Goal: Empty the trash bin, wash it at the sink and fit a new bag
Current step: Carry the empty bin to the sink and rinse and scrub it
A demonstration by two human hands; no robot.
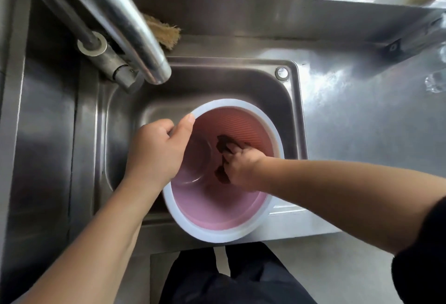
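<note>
Trash bin: pink inside, white rim, standing in the sink, tilted toward you.

Head view: your left hand is clenched on the near-left rim; your right hand is down inside, pressing a dark cloth to the wall.

Progress: bin looks empty, washing under way; rinsing and new bag remain.

Obscured: faucet shows no visible stream; right fingertips hidden; no bag in sight.
</note>
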